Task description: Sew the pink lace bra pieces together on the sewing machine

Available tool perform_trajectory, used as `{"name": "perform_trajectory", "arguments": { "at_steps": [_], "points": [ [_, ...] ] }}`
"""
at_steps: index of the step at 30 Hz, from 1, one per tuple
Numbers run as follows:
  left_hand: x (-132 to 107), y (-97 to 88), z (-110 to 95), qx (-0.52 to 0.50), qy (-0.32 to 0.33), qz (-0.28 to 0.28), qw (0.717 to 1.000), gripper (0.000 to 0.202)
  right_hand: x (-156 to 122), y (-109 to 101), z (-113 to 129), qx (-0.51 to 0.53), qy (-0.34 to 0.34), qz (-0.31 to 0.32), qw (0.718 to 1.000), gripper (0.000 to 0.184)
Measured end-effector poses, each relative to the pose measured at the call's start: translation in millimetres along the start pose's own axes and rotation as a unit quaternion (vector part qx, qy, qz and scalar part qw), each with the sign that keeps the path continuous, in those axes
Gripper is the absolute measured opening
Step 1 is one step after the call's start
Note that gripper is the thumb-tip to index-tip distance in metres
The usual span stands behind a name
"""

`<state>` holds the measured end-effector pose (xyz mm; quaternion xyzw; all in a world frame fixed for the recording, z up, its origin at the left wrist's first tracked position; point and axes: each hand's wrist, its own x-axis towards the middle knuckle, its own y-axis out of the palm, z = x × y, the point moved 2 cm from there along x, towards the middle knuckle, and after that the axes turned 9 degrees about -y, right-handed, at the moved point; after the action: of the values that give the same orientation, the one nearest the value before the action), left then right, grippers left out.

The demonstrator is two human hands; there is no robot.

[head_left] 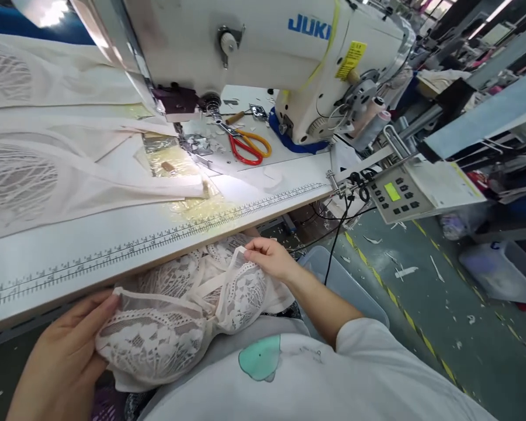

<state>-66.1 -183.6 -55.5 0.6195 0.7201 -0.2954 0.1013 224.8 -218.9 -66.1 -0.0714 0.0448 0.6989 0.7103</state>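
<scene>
White floral-lace bra with two rounded cups (151, 342): lies before the person's torso, just below the front edge of a white counter printed with a black ruler scale (114, 231). Left hand (65, 342): fingers pinch the upper tip of one cup. Right hand (274, 260): fingers pinch the upper tip of the other. On the counter: sheer white garment pieces (85, 181), left; metal scissors with red and yellow handles (246, 147); off-white sewing machine with blue lettering (254, 52), standing behind.
</scene>
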Motion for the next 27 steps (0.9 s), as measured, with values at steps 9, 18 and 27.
{"name": "perform_trajectory", "arguments": {
  "at_steps": [9, 18, 27],
  "points": [
    [0.3, -10.9, -4.2, -0.187, -0.222, 0.071, 0.954, 0.042, 1.8, -6.7, 2.1, 0.086, 0.011, 0.009, 0.996, 0.028],
    [-27.9, -6.3, -20.7, -0.195, -0.130, 0.138, 0.962, 0.032, -6.8, -12.7, -1.4, 0.122, 0.054, 0.031, 0.991, 0.041],
    [-36.4, -20.8, -15.9, -0.170, -0.056, 0.111, 0.978, 0.036, -9.1, -5.4, -2.2, 0.104, 0.085, 0.012, 0.991, 0.053]
  ]
}}
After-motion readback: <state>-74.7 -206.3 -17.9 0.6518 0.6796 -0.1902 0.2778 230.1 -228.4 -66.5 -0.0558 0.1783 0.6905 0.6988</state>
